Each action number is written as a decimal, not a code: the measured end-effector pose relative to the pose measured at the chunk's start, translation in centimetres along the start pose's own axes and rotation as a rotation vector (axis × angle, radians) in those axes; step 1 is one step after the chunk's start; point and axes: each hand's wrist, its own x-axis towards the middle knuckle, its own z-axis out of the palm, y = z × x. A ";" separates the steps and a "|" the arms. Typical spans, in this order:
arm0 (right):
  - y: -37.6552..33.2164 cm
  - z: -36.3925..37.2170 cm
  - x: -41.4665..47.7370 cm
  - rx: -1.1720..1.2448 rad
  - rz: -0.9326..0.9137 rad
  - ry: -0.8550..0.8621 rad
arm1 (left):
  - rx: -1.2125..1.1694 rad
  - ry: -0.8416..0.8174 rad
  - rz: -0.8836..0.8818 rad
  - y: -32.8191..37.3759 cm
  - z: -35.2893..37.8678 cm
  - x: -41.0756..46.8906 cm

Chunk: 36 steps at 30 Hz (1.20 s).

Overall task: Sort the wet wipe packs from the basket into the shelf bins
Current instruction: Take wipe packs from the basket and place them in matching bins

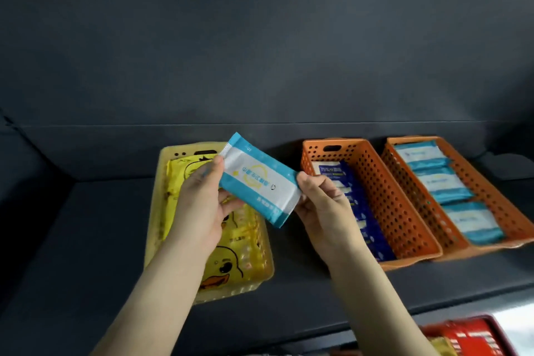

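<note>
together, left grip point(202, 202) and right grip point(326, 206) pinch the teal wipe pack point(260, 182) by its ends.

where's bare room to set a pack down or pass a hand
Bare shelf left of the yellow bin and between it and the middle orange bin, whose right half is free beside dark blue packs. Crowded: right orange bin, full of teal packs.

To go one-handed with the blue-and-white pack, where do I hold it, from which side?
Probably the lower-right sealed end, pinched from the right, as the right hand does now: the blue-and-white pack is flat and tilted, and that end lies nearest the right orange bin holding similar packs.
</note>
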 end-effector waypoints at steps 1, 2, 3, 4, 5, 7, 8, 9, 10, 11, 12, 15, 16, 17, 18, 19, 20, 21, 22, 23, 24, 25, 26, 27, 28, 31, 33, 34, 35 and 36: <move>-0.4 -1.2 -0.2 -0.008 -0.010 0.002 | 0.005 0.005 0.001 -0.7 1.3 -0.1; -0.9 -2.3 -0.5 -0.024 -0.020 -0.004 | 0.015 0.008 0.006 -1.3 2.7 -0.1; -1.5 -3.6 -0.7 -0.050 -0.030 -0.007 | 0.038 0.009 0.016 -1.8 4.1 0.0; -2.4 -5.0 -0.9 -0.086 -0.037 -0.005 | 0.076 -0.002 0.024 -2.4 5.5 0.2; -3.3 -6.7 -0.9 -0.135 -0.036 0.000 | 0.130 -0.027 0.029 -2.9 7.0 0.4; -5.9 -9.8 -1.0 -0.233 -0.016 -0.012 | 0.251 -0.110 0.029 -4.0 10.3 1.1; -7.2 -11.5 -0.9 -0.308 -0.007 -0.012 | 0.306 -0.165 0.028 -4.5 12.1 1.4; -8.5 -13.2 -0.8 -0.418 -0.008 -0.011 | 0.362 -0.222 0.031 -5.2 13.9 1.7; -9.9 -14.7 -0.5 -0.541 -0.001 -0.014 | 0.422 -0.276 0.043 -5.8 15.8 1.8; -11.0 -16.0 -0.3 -0.641 0.010 -0.035 | 0.483 -0.331 0.069 -6.7 17.8 1.8; -11.8 -16.8 -0.1 -0.691 0.024 -0.058 | 0.536 -0.385 0.106 -7.4 19.4 1.8; -13.7 -19.0 0.6 -0.622 -0.055 0.013 | 0.645 -0.481 0.209 -10.0 24.6 1.4; -14.3 -19.9 0.9 -0.556 -0.107 0.086 | 0.664 -0.498 0.219 -10.9 26.1 1.4; -14.8 -20.8 1.3 -0.463 -0.149 0.155 | 0.686 -0.533 0.207 -11.6 27.3 1.3; -15.3 -21.8 1.6 -0.353 -0.167 0.212 | 0.717 -0.579 0.170 -12.3 28.3 1.2; -16.0 -22.6 1.9 -0.261 -0.163 0.249 | 0.757 -0.631 0.133 -13.1 29.0 1.2; -16.5 -23.6 2.2 -0.199 -0.142 0.278 | 0.804 -0.668 0.113 -14.0 29.6 1.3; -17.1 -24.6 2.5 -0.159 -0.117 0.303 | 0.856 -0.687 0.111 -14.7 30.0 1.3; -17.7 -25.7 2.7 -0.131 -0.100 0.328 | 0.888 -0.699 0.111 -15.3 30.4 1.2; -18.3 -26.9 2.9 -0.121 -0.097 0.361 | 0.904 -0.716 0.101 -15.9 30.8 1.3; -18.9 -28.1 2.9 -0.138 -0.100 0.387 | 0.911 -0.739 0.081 -16.5 31.2 1.2; -19.5 -29.3 2.9 -0.193 -0.103 0.405 | 0.937 -0.765 0.081 -16.9 31.6 1.2; -20.0 -30.4 2.7 -0.265 -0.093 0.409 | 0.983 -0.777 0.112 -17.3 31.9 1.3; -20.4 -31.4 2.5 -0.349 -0.074 0.413 | 1.050 -0.766 0.185 -17.9 32.1 1.5; -20.6 -32.4 2.4 -0.438 -0.054 0.422 | 1.117 -0.729 0.286 -18.4 32.1 1.8; -20.5 -33.7 2.3 -0.683 -0.019 0.402 | 1.278 -0.576 0.573 -20.1 31.8 2.5; -20.1 -33.9 2.4 -0.816 0.025 0.318 | 1.340 -0.548 0.648 -21.1 31.3 2.5; -19.9 -33.9 2.5 -0.903 0.049 0.264 | 1.370 -0.553 0.682 -21.4 31.1 2.5; -19.8 -34.0 2.5 -0.984 0.057 0.213 | 1.392 -0.557 0.712 -21.7 30.9 2.5; -19.8 -34.0 2.5 -1.045 0.051 0.173 | 1.405 -0.559 0.729 -21.8 30.7 2.6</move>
